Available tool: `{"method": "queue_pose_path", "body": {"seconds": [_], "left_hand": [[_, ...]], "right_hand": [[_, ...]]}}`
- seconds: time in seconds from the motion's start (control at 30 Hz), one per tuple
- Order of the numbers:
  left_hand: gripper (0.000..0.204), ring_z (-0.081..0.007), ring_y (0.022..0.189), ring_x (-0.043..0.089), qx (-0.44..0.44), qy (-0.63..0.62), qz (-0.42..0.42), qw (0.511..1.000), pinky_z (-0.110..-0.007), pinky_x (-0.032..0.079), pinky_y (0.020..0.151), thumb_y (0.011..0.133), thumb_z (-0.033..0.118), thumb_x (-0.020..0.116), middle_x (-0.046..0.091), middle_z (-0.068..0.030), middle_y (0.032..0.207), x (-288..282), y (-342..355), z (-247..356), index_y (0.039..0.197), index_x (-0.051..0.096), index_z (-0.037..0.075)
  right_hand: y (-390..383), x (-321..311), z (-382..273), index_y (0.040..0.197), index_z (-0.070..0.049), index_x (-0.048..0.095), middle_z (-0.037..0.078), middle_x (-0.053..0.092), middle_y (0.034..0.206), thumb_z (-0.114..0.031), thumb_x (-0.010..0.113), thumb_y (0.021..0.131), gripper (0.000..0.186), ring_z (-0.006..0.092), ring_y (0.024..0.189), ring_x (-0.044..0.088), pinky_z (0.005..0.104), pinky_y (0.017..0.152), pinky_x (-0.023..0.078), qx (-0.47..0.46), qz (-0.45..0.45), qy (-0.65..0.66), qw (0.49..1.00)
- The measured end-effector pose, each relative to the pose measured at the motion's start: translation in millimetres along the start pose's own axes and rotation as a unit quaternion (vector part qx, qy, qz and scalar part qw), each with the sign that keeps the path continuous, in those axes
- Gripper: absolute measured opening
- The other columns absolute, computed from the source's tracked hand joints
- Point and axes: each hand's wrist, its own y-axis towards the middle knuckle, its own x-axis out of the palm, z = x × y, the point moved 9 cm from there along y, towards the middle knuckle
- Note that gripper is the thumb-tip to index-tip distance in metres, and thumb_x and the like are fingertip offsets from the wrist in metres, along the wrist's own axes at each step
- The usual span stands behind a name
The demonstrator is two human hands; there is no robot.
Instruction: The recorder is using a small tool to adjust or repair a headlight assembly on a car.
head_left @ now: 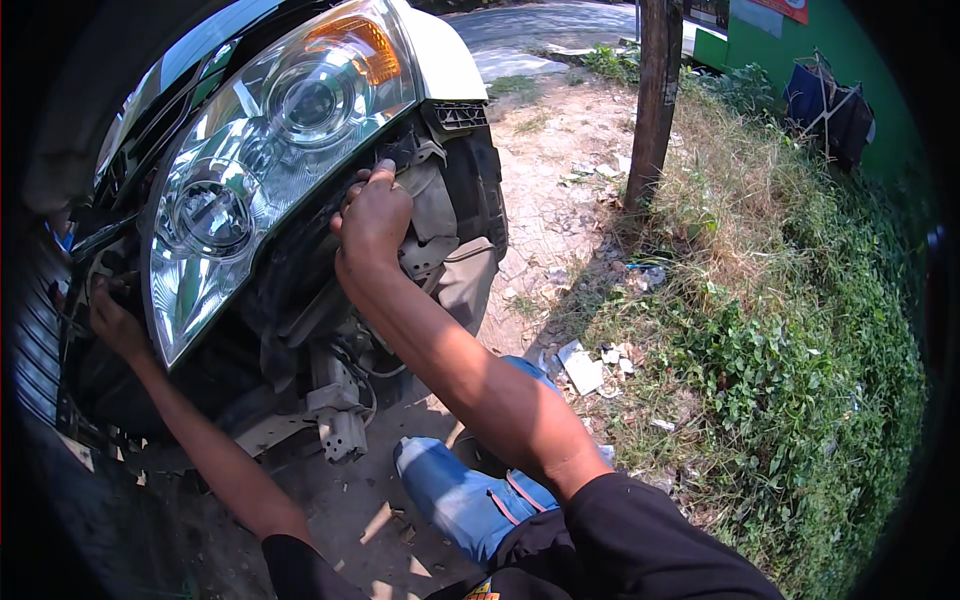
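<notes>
A large car headlight (255,150) with a clear lens and an amber corner sits in the car's front end, whose bumper area is exposed. My right hand (374,222) is closed at the headlight's lower edge beside a grey bracket (428,200); what its fingers grip is hidden. My left hand (116,316) reaches to the dark bracket area at the headlight's inner end, fingers curled on something I cannot make out. Below the headlight are dark plastic parts and a pale metal bumper support (340,405) with wiring.
A wooden pole (652,110) stands on the dirt path (540,170) beside weeds (780,350) and litter. A green wall (880,120) with a dark blue bundle (822,110) leaning by it is at the right. My jeans-clad legs (445,490) are below my arms.
</notes>
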Motion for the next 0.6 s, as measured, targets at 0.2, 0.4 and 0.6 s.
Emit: {"method": "queue_pose_path", "body": {"seconds": [0.2, 0.4, 0.6], "left_hand": [[0.040, -0.0207, 0.080, 0.064, 0.021, 0.010, 0.004, 1.000, -0.034, 0.047, 0.078, 0.103, 0.026, 0.043, 0.073, -0.0131, 0.086, 6.9, -13.9, 15.6, 0.081, 0.061, -0.002], [0.039, -0.0207, 0.079, 0.064, 0.026, -0.001, 0.006, 1.000, -0.034, 0.046, 0.080, 0.103, 0.025, 0.044, 0.073, -0.0148, 0.087, -6.2, -7.8, 20.5, 0.081, 0.061, -0.002], [0.038, -0.0195, 0.080, 0.063, 0.019, -0.026, 0.008, 0.999, -0.033, 0.045, 0.082, 0.103, 0.024, 0.045, 0.072, -0.0136, 0.086, 10.5, -10.9, 21.6, 0.081, 0.062, -0.002]], "right_hand": [[15.0, -63.7, -30.5, 0.088, 0.004, 0.054, 0.016, 0.056, 0.072, -0.034, 0.039, 0.110, 0.046, 0.0292, 0.063, 0.050, 0.0450, 0.065, 0.040, -0.251, 0.039, -0.264, 0.930], [1.6, -43.1, -117.4, 0.091, 0.002, 0.071, 0.021, 0.065, 0.068, -0.036, 0.052, 0.103, 0.045, 0.0336, 0.066, 0.065, 0.0455, 0.066, 0.048, -0.310, -0.113, -0.527, 0.783], [10.8, 27.7, -154.3, 0.098, -0.001, 0.077, 0.022, 0.071, 0.076, -0.039, 0.061, 0.094, 0.041, 0.0394, 0.079, 0.071, 0.0451, 0.082, 0.055, -0.403, -0.253, -0.740, 0.475]]}}
